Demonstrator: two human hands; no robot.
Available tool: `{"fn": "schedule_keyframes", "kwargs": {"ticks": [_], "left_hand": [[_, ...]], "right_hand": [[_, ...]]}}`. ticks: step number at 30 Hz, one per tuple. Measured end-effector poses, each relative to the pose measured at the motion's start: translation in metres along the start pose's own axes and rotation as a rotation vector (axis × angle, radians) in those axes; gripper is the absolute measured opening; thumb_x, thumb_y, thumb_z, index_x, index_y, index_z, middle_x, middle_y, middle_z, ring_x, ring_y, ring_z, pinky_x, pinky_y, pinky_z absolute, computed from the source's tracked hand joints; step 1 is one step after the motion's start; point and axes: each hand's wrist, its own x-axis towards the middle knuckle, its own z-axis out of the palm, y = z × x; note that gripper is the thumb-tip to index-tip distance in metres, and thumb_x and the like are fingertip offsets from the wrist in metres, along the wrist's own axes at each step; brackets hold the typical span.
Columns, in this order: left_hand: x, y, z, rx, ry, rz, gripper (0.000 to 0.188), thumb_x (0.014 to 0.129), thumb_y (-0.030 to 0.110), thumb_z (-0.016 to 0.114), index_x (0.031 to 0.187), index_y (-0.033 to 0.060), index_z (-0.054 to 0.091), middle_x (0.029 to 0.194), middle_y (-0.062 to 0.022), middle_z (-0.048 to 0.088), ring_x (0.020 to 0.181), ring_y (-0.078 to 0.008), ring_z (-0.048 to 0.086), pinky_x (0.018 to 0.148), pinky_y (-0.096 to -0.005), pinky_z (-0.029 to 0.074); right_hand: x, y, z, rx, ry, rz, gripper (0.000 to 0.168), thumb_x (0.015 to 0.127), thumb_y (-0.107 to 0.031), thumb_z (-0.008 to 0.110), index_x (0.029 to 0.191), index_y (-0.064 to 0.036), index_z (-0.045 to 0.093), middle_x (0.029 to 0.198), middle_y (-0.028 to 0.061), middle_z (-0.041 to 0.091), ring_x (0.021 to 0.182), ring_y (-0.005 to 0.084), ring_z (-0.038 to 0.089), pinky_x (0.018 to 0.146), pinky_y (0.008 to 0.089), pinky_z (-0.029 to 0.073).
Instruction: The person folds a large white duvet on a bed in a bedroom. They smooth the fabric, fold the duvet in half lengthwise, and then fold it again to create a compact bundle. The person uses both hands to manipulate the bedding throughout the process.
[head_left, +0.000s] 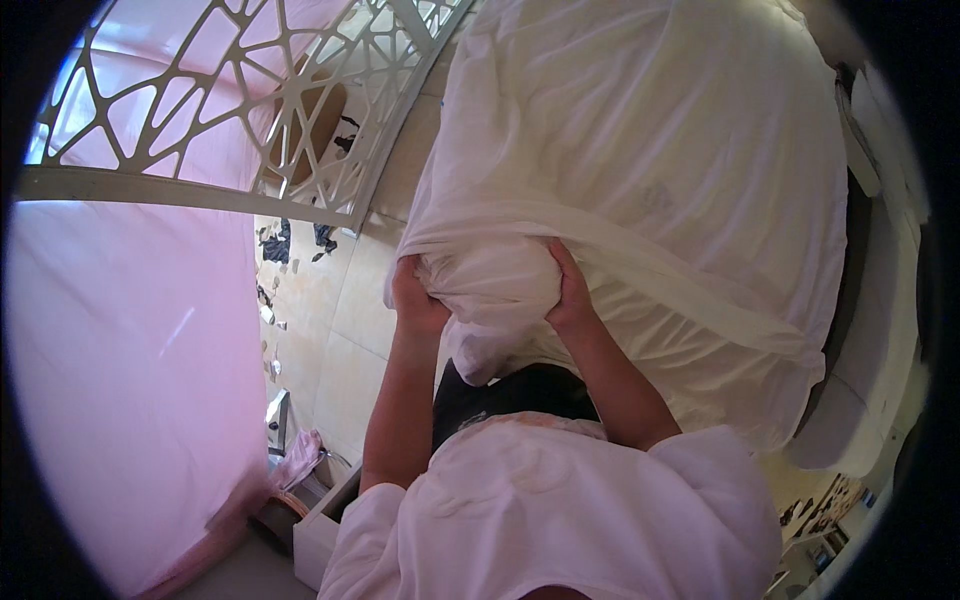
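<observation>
A bunched bundle of white fabric (495, 281) is held between my two hands at the near left corner of a bed. My left hand (416, 300) grips its left side, with part of the fingers hidden in the cloth. On the right side, my right hand (570, 289) clasps the bundle, its thumb along the top. A loose end of the cloth hangs towards my lap. The white bed sheet (645, 120) spreads out beyond the bundle, wrinkled, with a raised fold running to the lower right.
At the upper left stands a white lattice screen (247, 112). A pink curtain (127, 360) hangs below and behind it. Dark scraps (276, 241) litter the tiled floor (352, 307). An open white drawer (319, 536) is near my left elbow. Books and small items sit at lower right.
</observation>
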Motion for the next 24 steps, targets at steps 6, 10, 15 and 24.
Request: {"fn": "schedule_keyframes", "kwargs": {"ticks": [6,10,15,24], "left_hand": [[0.050,0.014,-0.072,0.157,0.265,-0.067,0.041,0.083,0.033,0.050,0.113,0.0053,0.049,0.110,-0.0085,0.054,0.097,-0.0248,0.054,0.083,-0.0389,0.046],[0.071,0.037,-0.085,0.282,0.006,-0.572,0.038,0.082,0.031,0.053,0.109,0.0047,0.051,0.101,-0.0067,0.057,0.090,-0.0219,0.057,0.076,-0.0340,0.049],[0.046,0.042,-0.054,0.282,-0.323,-0.897,0.029,0.080,0.016,0.052,0.105,0.0003,0.055,0.095,-0.0085,0.061,0.084,-0.0175,0.059,0.076,-0.0311,0.048],[0.040,0.084,-0.069,-0.120,-0.231,-0.841,0.041,0.077,0.015,0.049,0.115,-0.0003,0.044,0.108,-0.0150,0.055,0.097,-0.0286,0.054,0.087,-0.0418,0.043]], "right_hand": [[0.016,0.038,0.005,-0.077,0.081,-0.047,0.038,0.084,-0.029,0.052,0.110,-0.002,0.052,0.105,0.0113,0.058,0.096,0.0234,0.056,0.088,0.0362,0.043],[0.011,0.055,0.031,-0.041,-0.024,-0.141,0.043,0.084,-0.033,0.049,0.112,-0.001,0.051,0.107,0.0125,0.058,0.098,0.0249,0.056,0.089,0.0372,0.043],[0.014,0.083,0.045,0.049,-0.118,-0.170,0.045,0.083,-0.029,0.048,0.118,0.000,0.046,0.110,0.0148,0.055,0.100,0.0283,0.054,0.089,0.0409,0.042],[0.012,0.121,0.049,-0.007,0.134,-0.350,0.044,0.083,-0.026,0.049,0.119,0.000,0.046,0.107,0.0145,0.057,0.097,0.0263,0.056,0.086,0.0383,0.044]]}}
